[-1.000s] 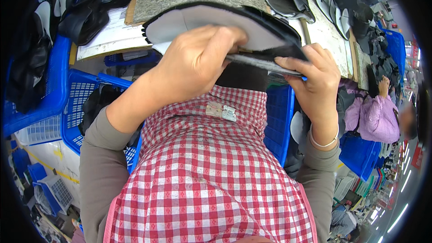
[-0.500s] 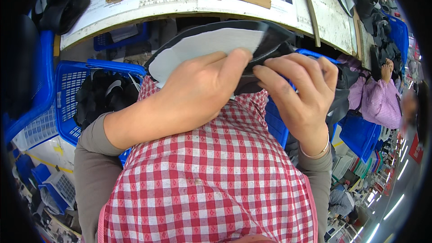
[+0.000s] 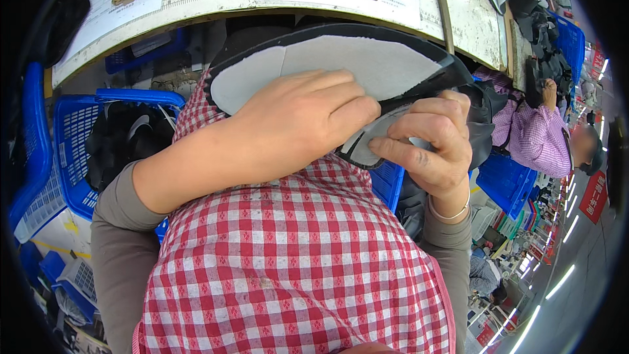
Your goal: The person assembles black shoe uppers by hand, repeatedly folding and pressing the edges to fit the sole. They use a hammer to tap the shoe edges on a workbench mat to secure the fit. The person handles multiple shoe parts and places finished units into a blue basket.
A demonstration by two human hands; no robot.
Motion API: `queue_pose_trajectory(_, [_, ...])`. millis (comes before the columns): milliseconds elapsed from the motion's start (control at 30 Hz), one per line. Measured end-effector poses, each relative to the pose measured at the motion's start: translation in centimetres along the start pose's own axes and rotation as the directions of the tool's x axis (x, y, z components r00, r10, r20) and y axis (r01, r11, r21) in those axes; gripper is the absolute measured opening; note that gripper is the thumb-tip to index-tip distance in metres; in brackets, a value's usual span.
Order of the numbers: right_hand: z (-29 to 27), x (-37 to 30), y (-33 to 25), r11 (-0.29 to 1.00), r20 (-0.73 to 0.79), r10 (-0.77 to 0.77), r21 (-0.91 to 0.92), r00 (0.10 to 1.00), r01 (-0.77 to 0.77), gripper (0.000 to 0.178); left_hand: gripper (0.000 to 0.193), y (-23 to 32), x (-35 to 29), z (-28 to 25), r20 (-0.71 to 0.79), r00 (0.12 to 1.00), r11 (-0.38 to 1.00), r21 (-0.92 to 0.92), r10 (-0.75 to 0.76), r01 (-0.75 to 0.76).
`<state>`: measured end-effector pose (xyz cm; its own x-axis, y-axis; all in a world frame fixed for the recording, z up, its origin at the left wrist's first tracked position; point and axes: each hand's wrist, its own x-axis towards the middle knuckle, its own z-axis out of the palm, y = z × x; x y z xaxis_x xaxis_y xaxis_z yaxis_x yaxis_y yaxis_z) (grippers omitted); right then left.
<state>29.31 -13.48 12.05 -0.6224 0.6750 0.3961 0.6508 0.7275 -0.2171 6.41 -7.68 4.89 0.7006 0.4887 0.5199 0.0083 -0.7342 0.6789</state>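
A black shoe upper with pale grey-white lining (image 3: 367,62) is stretched out in front of my chest, below the bench edge. My left hand (image 3: 308,115) is closed on its near edge, fingers curled over the lining and thumb pointing right. To the right, my right hand (image 3: 432,141) pinches the folded end of the same piece between thumb and fingers. A smaller lined flap (image 3: 367,141) shows between the two hands. What lies under my left fingers is hidden.
A white bench (image 3: 223,0) with printed sheets, cardboard and a stone slab runs across the top. A blue basket of black pieces (image 3: 72,151) stands at left. A wooden stick (image 3: 443,13) crosses the bench edge. At right sits a person in a pink checked top (image 3: 534,137).
The upper has spread wider to the right, with more pale lining and a lower flap showing. My right hand's fingers have curled in more tightly. The whole view has shifted slightly.
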Motion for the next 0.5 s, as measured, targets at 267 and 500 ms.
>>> queue_pose_trajectory(267, [0.3, 0.7, 0.2, 0.999, 0.05, 0.031, -0.03, 0.998, -0.03, 0.022, 0.023, -1.5, 0.4, 1.1, -0.166, 0.977, 0.984, 0.143, 0.131, -0.108])
queue_pose_trajectory(500, [-0.1, 0.7, -0.2, 0.999, 0.091, 0.038, -0.002, 0.995, -0.038, 0.018, 0.015, -1.6, 0.6, -0.3, -0.215, 0.96, 0.984, -0.024, -0.178, 0.177])
